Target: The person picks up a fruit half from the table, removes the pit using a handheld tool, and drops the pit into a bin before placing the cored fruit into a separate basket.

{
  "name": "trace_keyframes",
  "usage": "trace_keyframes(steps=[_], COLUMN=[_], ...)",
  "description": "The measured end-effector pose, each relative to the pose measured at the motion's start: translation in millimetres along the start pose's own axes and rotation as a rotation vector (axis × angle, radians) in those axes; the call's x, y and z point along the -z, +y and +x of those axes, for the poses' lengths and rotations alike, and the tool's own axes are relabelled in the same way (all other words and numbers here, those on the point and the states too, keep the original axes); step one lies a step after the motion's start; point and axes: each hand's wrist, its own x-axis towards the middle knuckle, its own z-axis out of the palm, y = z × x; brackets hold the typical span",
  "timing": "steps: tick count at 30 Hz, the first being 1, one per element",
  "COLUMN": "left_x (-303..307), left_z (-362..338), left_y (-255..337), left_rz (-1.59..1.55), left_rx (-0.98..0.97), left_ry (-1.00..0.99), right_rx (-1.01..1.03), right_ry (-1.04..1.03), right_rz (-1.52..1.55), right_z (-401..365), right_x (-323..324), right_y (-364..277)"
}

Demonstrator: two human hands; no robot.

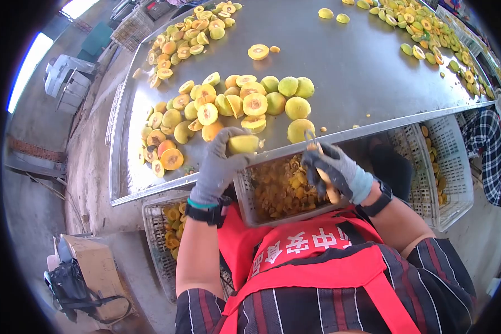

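My left hand (220,164), in a grey glove, grips a yellow-green fruit (244,144) at the near edge of the steel table (350,72). My right hand (335,171), also gloved, holds a small metal pitting tool (310,139) just right of that fruit, above a white plastic basket (240,189) full of pits and scraps. Directly behind the hands lies a pile of whole and halved fruit (245,103).
More halved fruit lies at the table's far left (189,33) and far right (428,30). White crates (445,167) stand under the table's right edge, another crate (161,234) at my left. Another person's plaid sleeve (492,150) is at the right. A box and bag (83,273) sit on the floor.
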Motion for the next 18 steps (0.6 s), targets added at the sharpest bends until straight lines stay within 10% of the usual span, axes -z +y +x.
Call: trace_keyframes(steps=[10, 18], left_x=[-70, -63], left_z=[-50, -54], left_y=[-33, -39], left_rz=[-0.97, -1.081], left_rx=[-0.054, -0.06], left_ry=[-0.024, -0.042], right_rx=[0.071, 0.715], right_ry=[-0.058, -0.04], right_rz=[-0.066, -0.711], right_z=[8, -1], right_x=[-48, -48], right_y=[15, 16])
